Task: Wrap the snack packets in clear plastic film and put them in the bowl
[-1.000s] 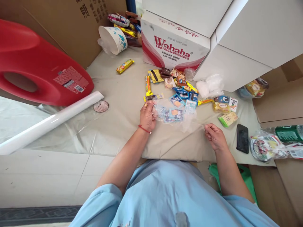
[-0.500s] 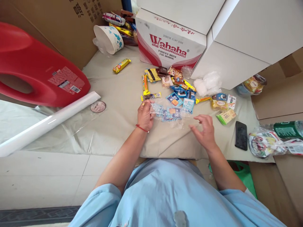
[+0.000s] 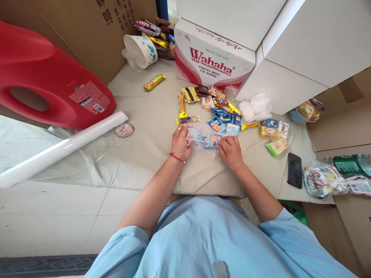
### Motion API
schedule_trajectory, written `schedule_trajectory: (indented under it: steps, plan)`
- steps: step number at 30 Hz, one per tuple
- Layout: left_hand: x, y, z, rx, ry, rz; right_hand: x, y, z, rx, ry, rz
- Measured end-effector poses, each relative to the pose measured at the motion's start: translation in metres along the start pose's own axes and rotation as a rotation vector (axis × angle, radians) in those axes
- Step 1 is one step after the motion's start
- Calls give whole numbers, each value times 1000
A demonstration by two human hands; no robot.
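A clear plastic bag [image 3: 206,141] with several blue snack packets inside lies on the beige cloth [image 3: 150,127]. My left hand [image 3: 181,142], with a red string at the wrist, pinches the bag's left end. My right hand [image 3: 230,151] is closed on the bag's right end, fingers curled over the plastic. Just beyond the bag lies a scatter of small wrapped snacks [image 3: 216,106] in yellow, blue and brown wrappers.
A Wahaha water carton [image 3: 211,60] and white boxes [image 3: 307,46] stand behind. A red jug [image 3: 43,81], a white roll [image 3: 60,148] and a round lid [image 3: 124,130] lie left. A black phone [image 3: 294,170], a green bottle [image 3: 349,164] and bagged snacks [image 3: 321,179] are right. A paper bowl [image 3: 141,50] lies tipped.
My right hand has moved left from near the phone side onto the bag's right end and closed on it. My left hand has kept its hold.
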State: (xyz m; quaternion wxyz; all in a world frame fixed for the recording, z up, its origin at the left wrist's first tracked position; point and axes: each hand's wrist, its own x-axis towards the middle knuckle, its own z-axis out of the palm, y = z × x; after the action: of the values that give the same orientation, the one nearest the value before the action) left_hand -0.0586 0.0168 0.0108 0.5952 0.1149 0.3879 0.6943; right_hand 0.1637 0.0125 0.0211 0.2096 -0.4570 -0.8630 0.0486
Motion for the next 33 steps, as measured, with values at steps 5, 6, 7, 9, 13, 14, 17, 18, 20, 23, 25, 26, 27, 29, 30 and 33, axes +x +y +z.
schedule_trajectory:
  steps: [5,6,7,9,13,14,17,18,20,23,25,26,27,29,30,33]
  plan:
    - [-1,-2,0,-8,-24,-5,1,-12,4,-52,1,-99]
    - [-1,-2,0,-7,-30,-7,3,-14,5,-60,-5,-114]
    - [-1,-2,0,-6,-34,-7,6,-15,7,-62,-10,-120]
    - [-1,-2,0,-4,-33,-10,12,-17,9,-40,-12,-108]
    - [-1,2,2,-28,-35,-11,17,-17,7,101,-6,-75]
    - [-2,2,3,-46,-34,6,17,-18,5,134,-4,-54]
    - [-10,1,6,-50,-3,67,14,-23,-1,194,38,89]
    - [-14,-1,8,-18,19,81,14,-25,-4,217,61,154]
    - [-24,-6,11,110,82,95,13,-32,-9,312,99,281]
    - [-40,-15,13,386,165,107,15,-44,-18,594,127,435]
    - [-49,-19,11,517,140,93,16,-50,-22,845,152,516]
    - [-52,-21,10,549,110,82,16,-52,-23,977,166,557]
    - [-55,-21,7,562,81,71,15,-51,-25,1107,179,602]
    - [-60,-21,2,555,59,59,12,-45,-27,1342,190,706]
    - [-62,-21,0,546,60,56,9,-39,-29,1446,183,758]
    - [-69,-17,-3,504,79,44,-1,-18,-33,1720,147,864]
